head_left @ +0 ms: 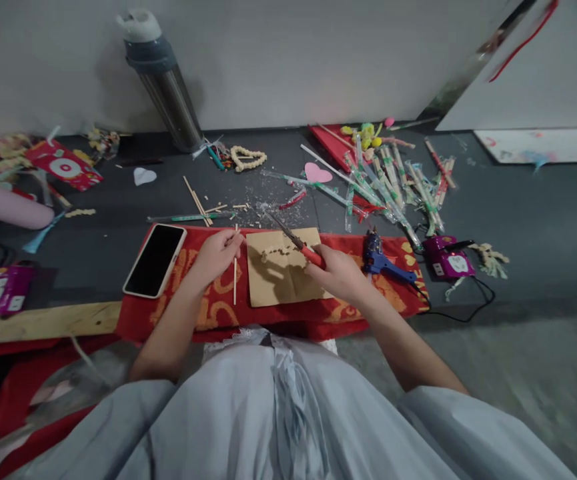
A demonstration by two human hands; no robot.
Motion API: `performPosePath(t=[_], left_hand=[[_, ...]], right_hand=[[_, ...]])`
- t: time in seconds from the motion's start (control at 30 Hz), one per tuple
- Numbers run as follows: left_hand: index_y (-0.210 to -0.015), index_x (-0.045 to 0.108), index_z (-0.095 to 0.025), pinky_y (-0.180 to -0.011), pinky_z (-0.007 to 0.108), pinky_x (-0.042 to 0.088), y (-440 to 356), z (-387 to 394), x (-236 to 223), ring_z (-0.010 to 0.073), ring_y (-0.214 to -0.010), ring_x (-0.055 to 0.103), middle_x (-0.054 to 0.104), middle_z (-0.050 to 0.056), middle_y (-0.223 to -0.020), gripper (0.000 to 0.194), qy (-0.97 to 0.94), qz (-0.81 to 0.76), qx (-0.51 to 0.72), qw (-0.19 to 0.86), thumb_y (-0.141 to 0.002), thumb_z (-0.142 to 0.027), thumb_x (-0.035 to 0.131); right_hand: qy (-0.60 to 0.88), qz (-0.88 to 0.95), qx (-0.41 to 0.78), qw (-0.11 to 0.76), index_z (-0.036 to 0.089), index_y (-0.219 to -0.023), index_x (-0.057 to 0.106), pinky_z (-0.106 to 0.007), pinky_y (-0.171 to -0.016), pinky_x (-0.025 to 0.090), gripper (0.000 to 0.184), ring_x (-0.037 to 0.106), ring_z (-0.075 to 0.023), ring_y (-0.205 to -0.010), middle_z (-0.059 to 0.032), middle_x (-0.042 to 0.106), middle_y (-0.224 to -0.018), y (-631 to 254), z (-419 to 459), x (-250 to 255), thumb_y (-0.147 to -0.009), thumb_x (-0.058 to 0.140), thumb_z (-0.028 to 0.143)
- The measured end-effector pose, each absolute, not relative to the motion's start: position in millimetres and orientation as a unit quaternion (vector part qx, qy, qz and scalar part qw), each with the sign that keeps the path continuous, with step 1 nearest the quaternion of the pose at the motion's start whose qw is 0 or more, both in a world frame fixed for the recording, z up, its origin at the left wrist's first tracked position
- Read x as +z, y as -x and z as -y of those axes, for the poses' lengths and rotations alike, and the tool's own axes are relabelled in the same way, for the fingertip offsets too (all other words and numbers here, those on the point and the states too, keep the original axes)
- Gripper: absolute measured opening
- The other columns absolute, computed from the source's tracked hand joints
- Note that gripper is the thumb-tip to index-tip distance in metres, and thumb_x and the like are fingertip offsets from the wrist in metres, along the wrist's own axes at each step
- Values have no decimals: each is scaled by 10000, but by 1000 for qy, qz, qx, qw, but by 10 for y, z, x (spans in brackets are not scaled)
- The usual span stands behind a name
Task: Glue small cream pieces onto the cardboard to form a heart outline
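My left hand (217,255) is closed in a pinch on a thin wooden stick (235,277) that points toward me over the red cloth (393,293). My right hand (337,272) is wrapped round the red handles of a pair of scissors (292,239), whose blades point up and left. Between the hands lies a tan sheet of paper (281,283) with a short row of small wooden pieces (278,251) on it. The scissor blades hang just above the paper's far edge.
A phone (155,259) lies face up left of my left hand. A blue glue gun (381,260) and a purple box (447,257) sit to the right. Wrapped chopsticks (393,187), a pink paper heart (317,174), a wooden heart (247,158) and a steel bottle (165,87) lie beyond.
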State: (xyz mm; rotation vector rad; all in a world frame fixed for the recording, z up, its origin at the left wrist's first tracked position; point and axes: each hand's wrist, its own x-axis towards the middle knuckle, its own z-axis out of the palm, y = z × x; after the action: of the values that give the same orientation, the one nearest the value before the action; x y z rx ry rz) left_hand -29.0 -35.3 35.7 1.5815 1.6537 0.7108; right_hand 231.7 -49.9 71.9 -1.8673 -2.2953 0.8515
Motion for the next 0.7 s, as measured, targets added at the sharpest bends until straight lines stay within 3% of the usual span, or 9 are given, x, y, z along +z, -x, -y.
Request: performPosePath(t=[0.1, 0.2, 0.43, 0.7], left_hand=[[-734, 607, -206, -585, 277, 341, 487, 31, 342, 179, -636, 541, 636, 42, -691, 242, -659, -696, 195, 206, -853, -393, 509], [-826, 670, -197, -679, 296, 403, 707, -454, 327, 225, -764, 614, 702, 91, -823, 187, -623, -761, 140, 117, -838, -339, 549], [-1057, 702, -128, -886, 384, 467, 1055, -1567, 275, 316, -1066, 631, 699, 183, -1120, 309, -574, -806, 130, 66, -869, -231, 478], [-1124, 698, -140, -900, 399, 494, 1095, -2077, 111, 318, -1087, 637, 690, 188, -1166, 335, -569, -811, 125, 58, -857, -243, 525]], right_hand=[[611, 738, 285, 32, 205, -833, 497, -256, -601, 298, 109, 575, -198, -716, -71, 644, -805, -2326, 511, 733, -842, 467, 309], [614, 736, 285, 14, 201, -830, 497, -255, -593, 279, 105, 568, -192, -696, -73, 648, -791, -2315, 529, 744, -849, 454, 295], [612, 738, 283, -18, 188, -819, 493, -254, -592, 234, 106, 574, -179, -698, -89, 662, -809, -2256, 542, 722, -861, 455, 277], [614, 733, 289, -34, 169, -851, 505, -262, -627, 245, 106, 621, -208, -782, -136, 693, -897, -2199, 501, 722, -874, 461, 263]])
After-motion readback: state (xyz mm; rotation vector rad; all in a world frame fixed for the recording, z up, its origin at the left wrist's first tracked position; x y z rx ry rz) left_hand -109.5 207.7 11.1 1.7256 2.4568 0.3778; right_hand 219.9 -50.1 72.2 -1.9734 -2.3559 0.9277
